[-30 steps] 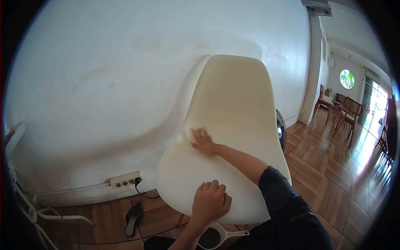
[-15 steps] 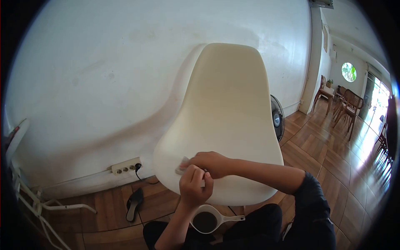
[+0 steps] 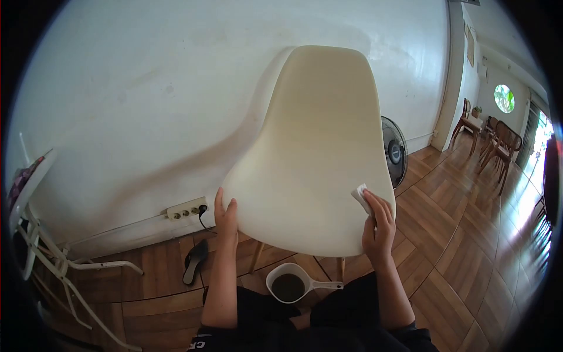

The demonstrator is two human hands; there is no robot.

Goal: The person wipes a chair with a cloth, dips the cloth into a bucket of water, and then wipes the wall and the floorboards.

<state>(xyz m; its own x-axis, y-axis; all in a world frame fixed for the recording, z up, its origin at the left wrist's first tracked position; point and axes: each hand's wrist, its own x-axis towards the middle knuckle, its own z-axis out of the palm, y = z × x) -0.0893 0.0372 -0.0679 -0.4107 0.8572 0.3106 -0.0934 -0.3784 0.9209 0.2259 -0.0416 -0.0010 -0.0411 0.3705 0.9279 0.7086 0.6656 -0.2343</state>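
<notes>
A cream-white moulded shell chair (image 3: 311,176) stands in front of me, its backrest toward the wall. My left hand (image 3: 226,218) is at the left edge of the seat, thumb on the near side and fingers around the outer rim. At the right side of the seat, my right hand (image 3: 380,229) pinches a small folded white cloth (image 3: 361,198); its exact material is hard to make out. Between my legs, below the seat's front edge, is a white long-handled dipper (image 3: 316,285) with dark liquid in it.
A black slip-on shoe (image 3: 194,262) lies on the wooden-patterned floor. A power strip (image 3: 186,210) with a black plug sits low on the wall. White metal furniture legs (image 3: 53,273) stand at left. Behind the chair is a fan (image 3: 395,152); wooden chairs (image 3: 502,149) stand far right.
My hands have moved apart from the left part of the seat. The right hand carried the cloth to the right side; the left now holds the left edge.
</notes>
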